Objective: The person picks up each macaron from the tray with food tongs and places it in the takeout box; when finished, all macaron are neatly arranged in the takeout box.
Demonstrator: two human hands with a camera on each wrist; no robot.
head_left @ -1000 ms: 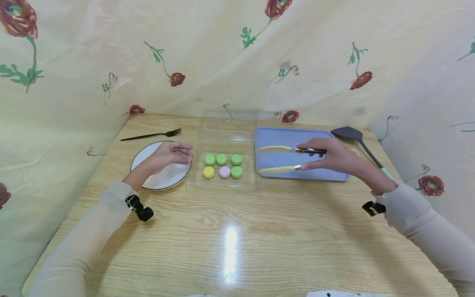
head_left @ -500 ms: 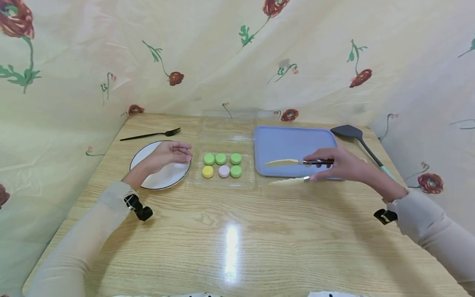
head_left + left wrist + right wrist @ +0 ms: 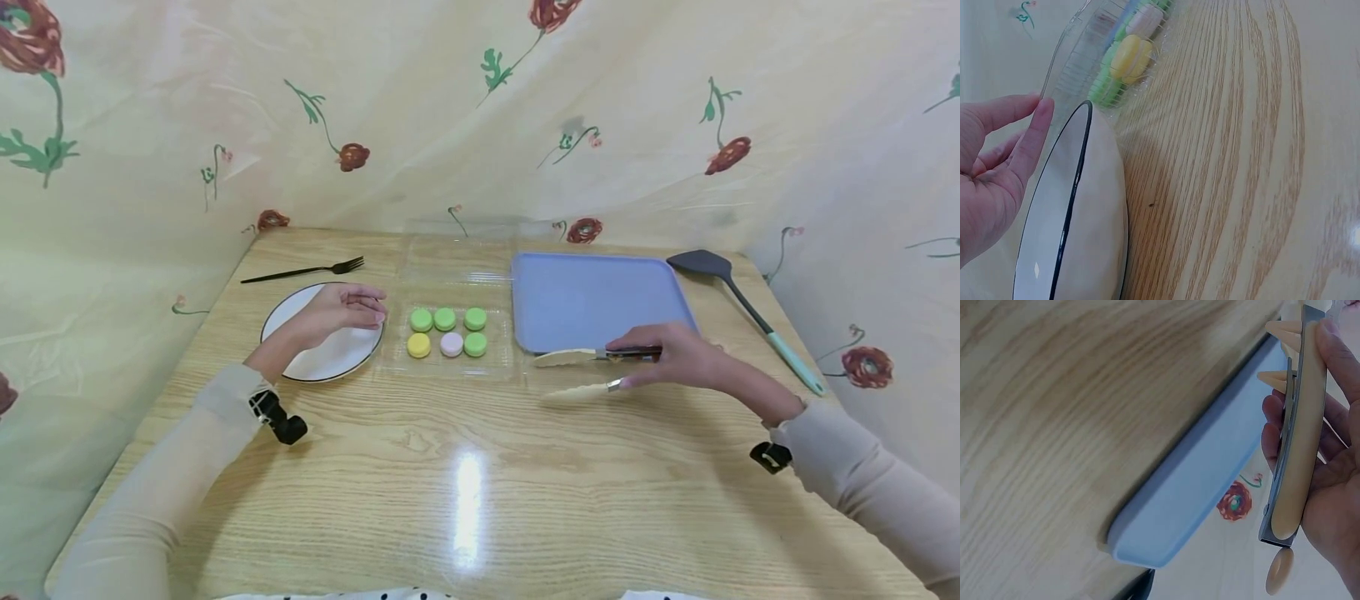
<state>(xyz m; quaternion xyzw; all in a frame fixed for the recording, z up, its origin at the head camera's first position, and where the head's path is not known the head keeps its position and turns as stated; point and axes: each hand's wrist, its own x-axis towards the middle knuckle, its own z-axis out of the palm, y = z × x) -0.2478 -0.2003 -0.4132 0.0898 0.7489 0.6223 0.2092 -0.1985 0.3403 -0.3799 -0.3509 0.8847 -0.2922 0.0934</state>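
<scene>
My left hand (image 3: pixel 337 312) reaches across a white, dark-rimmed plate (image 3: pixel 333 358). In the left wrist view its thumb and fingertip meet at the edge of a clear plastic container (image 3: pixel 1085 53). Several macarons sit in two rows in that container: green (image 3: pixel 475 344), yellow (image 3: pixel 418 345) and pale pink (image 3: pixel 452 344). My right hand (image 3: pixel 678 357) grips tongs (image 3: pixel 573 357) by the handles, their cream arms spread with nothing between them. The tong tips point left, low beside the front edge of a blue tray (image 3: pixel 600 296). The right wrist view shows the tan handle (image 3: pixel 1307 425) against the palm.
A black fork (image 3: pixel 303 272) lies behind the plate. The container's raised lid (image 3: pixel 461 258) stands toward the back wall. To the right of the tray lies a dark spatula (image 3: pixel 738 296) with a mint handle. Flowered cloth (image 3: pixel 450 108) covers the walls around the wooden table.
My right hand has brought the spread tongs from over the blue tray toward me, to its front edge. My left hand has stayed in place.
</scene>
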